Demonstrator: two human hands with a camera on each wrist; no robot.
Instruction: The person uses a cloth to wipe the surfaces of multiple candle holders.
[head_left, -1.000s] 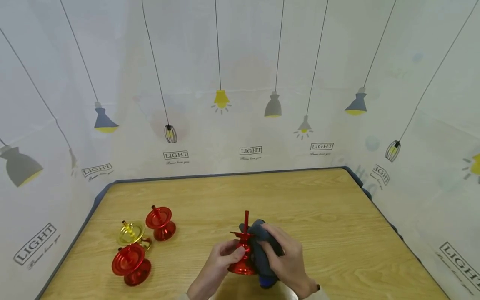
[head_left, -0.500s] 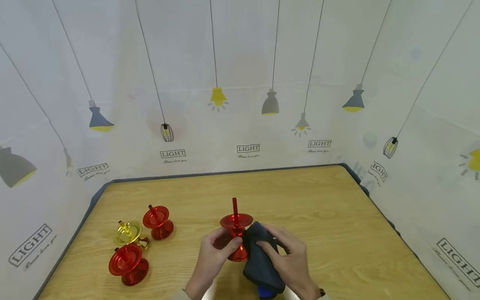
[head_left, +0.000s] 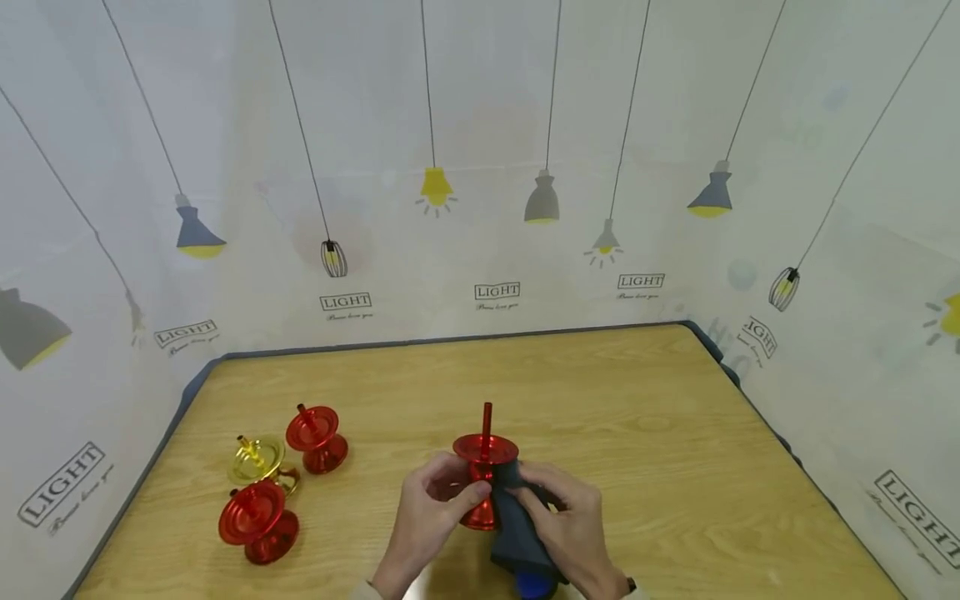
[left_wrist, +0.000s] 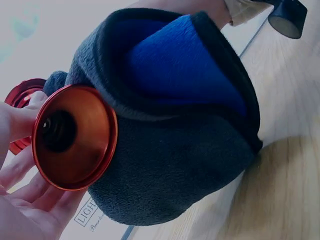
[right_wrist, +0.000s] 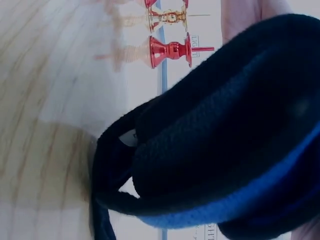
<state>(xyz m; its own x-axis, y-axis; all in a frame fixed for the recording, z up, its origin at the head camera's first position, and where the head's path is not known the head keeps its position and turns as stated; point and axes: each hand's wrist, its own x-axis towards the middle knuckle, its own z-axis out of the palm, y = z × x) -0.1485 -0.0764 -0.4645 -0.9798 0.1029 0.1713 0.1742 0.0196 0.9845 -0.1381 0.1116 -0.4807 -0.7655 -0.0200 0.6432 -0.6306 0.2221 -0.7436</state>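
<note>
Near the front middle of the table, my left hand point(head_left: 423, 508) grips a shiny red candle holder point(head_left: 486, 450) by its stem, thumb in front. It stands upright, its dish and thin tube on top; the left wrist view looks into its hollow orange-red base point(left_wrist: 92, 150). A dark grey cloth point(head_left: 517, 529) with a bright blue inner side point(left_wrist: 180, 65) is pinched in my right hand point(head_left: 573, 517). That hand presses the cloth to the stem's right side, under the dish. In the right wrist view the cloth point(right_wrist: 215, 135) hides most of both hands.
Three more candle holders stand on the left of the wooden table point(head_left: 645, 400): a red one point(head_left: 315, 429) at the back, a gold one point(head_left: 258, 462), and a red one point(head_left: 255, 517) in front. A pale sheet printed with lamps point(head_left: 495, 242) encloses the table.
The candle holder has turned from edge-on until its dish top shows. The cloth has moved down from the dish's edge to the stem; both hands keep their hold.
</note>
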